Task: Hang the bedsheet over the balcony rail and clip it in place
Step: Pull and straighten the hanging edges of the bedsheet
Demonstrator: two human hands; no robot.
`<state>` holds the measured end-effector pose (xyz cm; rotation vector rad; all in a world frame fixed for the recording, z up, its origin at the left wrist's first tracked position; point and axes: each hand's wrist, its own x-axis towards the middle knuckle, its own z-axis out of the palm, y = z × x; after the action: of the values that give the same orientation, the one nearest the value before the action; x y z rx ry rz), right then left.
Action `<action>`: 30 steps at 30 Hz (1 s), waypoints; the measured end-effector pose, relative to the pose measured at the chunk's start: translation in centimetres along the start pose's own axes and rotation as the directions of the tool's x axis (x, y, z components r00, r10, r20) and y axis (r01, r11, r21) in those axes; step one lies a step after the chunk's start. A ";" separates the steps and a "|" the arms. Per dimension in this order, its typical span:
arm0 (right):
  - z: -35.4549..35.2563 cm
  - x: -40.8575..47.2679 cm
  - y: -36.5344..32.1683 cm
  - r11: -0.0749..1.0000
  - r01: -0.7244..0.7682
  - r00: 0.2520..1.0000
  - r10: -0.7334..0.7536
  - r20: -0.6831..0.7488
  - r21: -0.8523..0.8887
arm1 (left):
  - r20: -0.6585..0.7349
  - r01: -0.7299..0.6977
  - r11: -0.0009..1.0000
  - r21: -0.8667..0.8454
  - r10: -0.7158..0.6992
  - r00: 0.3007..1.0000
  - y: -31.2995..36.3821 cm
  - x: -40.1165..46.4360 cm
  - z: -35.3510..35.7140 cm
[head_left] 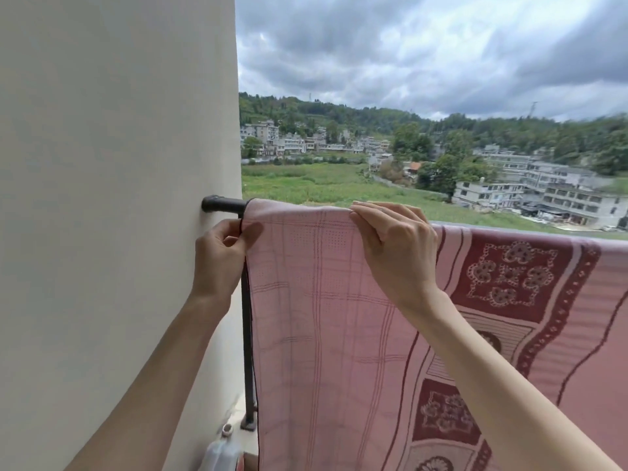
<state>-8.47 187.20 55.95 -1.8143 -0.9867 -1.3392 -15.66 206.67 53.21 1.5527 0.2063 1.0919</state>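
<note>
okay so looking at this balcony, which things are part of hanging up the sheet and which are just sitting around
Part of the job: the bedsheet; the balcony rail; the left hand pinching its edge; the right hand gripping it on top.

Just there: white plastic jug on the floor; wall.

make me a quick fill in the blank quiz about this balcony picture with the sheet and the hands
1. The pink bedsheet hangs over the dark ____.
2. The left hand pinches the sheet's ____ edge.
3. The right hand grips the sheet on ____ of the rail.
4. The rail's end meets the ____.

Answers: rail; left; top; wall
</note>
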 end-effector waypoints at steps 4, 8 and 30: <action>1.3 -3.6 0.2 0.997 0.058 0.995 -0.054 0.088 -0.052 | 0.047 0.091 0.995 -0.037 -0.090 0.995 -2.4 -1.5 -0.3; 2.5 -11.3 0.5 0.993 0.114 0.920 -0.099 0.380 -0.018 | 0.137 0.215 0.974 -0.074 -0.204 0.969 -5.9 -4.4 -0.5; 11.8 -33.5 -3.4 0.729 -0.591 0.374 0.627 0.684 -0.345 | 0.444 0.393 0.914 0.096 -0.393 0.805 -18.6 -14.7 -1.6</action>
<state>-12.32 192.79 20.88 -2.5016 -0.5005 -0.0457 -17.05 203.98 29.65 1.6275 0.1939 0.3812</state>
